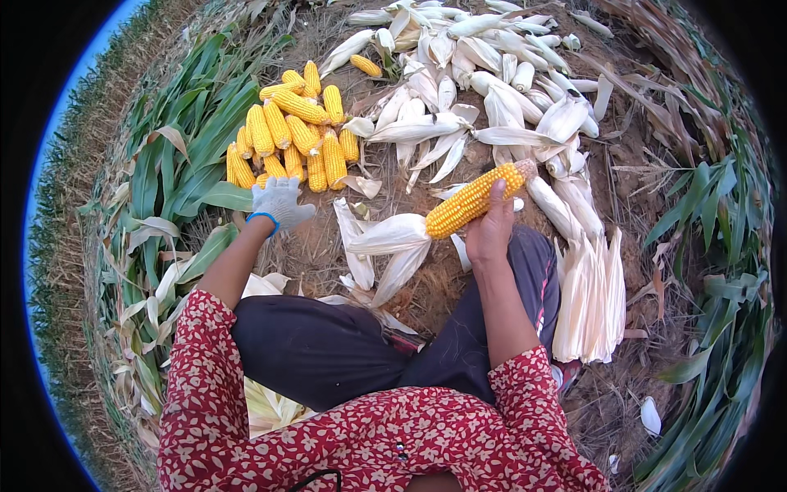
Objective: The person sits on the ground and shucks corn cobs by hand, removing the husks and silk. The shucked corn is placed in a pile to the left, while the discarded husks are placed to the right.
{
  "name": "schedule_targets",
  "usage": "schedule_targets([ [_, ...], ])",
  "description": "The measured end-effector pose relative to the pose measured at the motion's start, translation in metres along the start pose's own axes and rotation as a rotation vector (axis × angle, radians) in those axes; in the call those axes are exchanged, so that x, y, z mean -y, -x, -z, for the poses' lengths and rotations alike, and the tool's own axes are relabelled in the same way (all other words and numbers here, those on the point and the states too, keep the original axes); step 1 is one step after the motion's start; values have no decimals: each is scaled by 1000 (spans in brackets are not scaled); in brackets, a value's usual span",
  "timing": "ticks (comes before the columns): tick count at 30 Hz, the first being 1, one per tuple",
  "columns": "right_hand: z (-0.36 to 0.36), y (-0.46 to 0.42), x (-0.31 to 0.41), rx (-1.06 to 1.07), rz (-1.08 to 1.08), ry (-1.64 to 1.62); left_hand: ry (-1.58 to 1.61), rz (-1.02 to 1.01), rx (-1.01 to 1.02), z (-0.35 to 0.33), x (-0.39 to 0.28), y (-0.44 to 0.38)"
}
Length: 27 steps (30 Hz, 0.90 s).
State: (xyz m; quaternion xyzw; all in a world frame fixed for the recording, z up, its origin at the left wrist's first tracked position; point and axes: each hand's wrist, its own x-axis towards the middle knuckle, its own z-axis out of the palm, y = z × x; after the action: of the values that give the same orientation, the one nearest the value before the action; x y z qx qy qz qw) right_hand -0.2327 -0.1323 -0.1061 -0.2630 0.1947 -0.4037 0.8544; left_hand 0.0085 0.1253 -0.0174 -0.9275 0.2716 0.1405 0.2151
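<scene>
My bare right hand [492, 230] grips a yellow corn cob [470, 203] near its pale butt end, which points up and to the right. The other tip of the cob touches or overlaps pale dry husks [393, 240] on the soil. My left hand [280, 202], in a light knitted glove with a blue cuff, is spread with its fingers at the lower edge of a pile of husked corn cobs [298, 132]. Nothing is visible in its grasp.
A large heap of corn ears in dry husks [461, 80] lies ahead. Flattened husks [590, 301] are stacked beside my right knee. A single cob [366, 66] lies apart near the heap. Green corn leaves [184, 135] border the left, more leaves [725, 295] the right.
</scene>
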Motion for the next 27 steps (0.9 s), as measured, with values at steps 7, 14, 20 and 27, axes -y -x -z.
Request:
schedule_targets([
  [7, -65, 38, -14, 128, -78, 47, 518, -732, -185, 26, -118, 38],
  [14, -67, -15, 18, 247, -14, 185, 879, -709, -9, 17, -135, 61],
  [20, -82, -28, 21, 10, -101, -69, 1084, -718, 111, 27, -135, 71],
  [27, -18, -54, 2, 228, 744, 1355, 887, -701, -50, 22, -130, 66],
])
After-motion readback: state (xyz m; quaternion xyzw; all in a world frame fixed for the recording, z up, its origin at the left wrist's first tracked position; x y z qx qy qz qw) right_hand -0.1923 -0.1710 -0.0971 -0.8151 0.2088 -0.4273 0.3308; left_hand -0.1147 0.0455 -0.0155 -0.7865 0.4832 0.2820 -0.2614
